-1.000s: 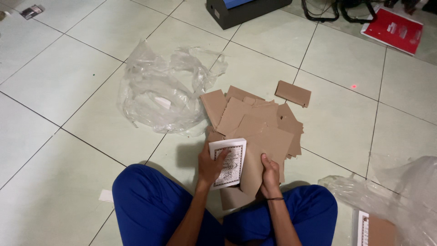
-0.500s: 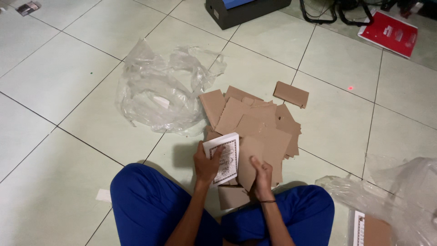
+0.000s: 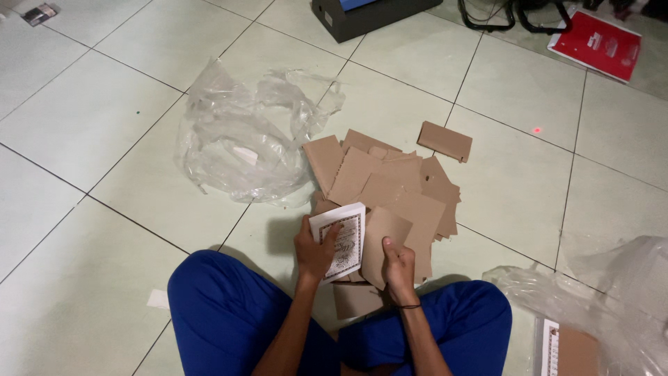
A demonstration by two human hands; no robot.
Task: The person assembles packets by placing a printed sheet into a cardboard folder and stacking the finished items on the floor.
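- Cardboard, brown, flat-cut: one thin brown cardboard piece [image 3: 385, 244] stands tilted in the right hand [image 3: 399, 268], over the near edge of the pile and just above the lap; fingers curl round its lower edge, thumb pressed on the face, a closed pinch
- White booklet [image 3: 342, 238] with a dark ornamented border, held in the left hand [image 3: 314, 252]; thumb across the cover, fingers wrapped behind, closed on it; its right edge sits just beside the held cardboard piece
- Pile of brown cardboard pieces [image 3: 390, 184], loosely fanned and overlapping on the tiled floor [image 3: 104, 125] in front of the knees; one separate brown piece [image 3: 444, 141] lies apart, beyond the pile
- Handling, as judged: cardboard looks light and stiff but thin, likely to bend or crease if squeezed mid-sheet, so best taken by an edge or corner; booklet looks light and slightly flexible, best gripped along its long side
- Crumpled clear plastic wrap [image 3: 240, 143] on the floor to the left of the pile, touching its edge
- Second clear plastic bag [image 3: 612, 299] at lower right, with more white-bordered and brown sheets showing inside
- Red packet [image 3: 595, 43] and a dark box [image 3: 369, 12] at the far edge of the single head view
- Blue trousers [image 3: 229, 313], legs crossed, bottom of frame
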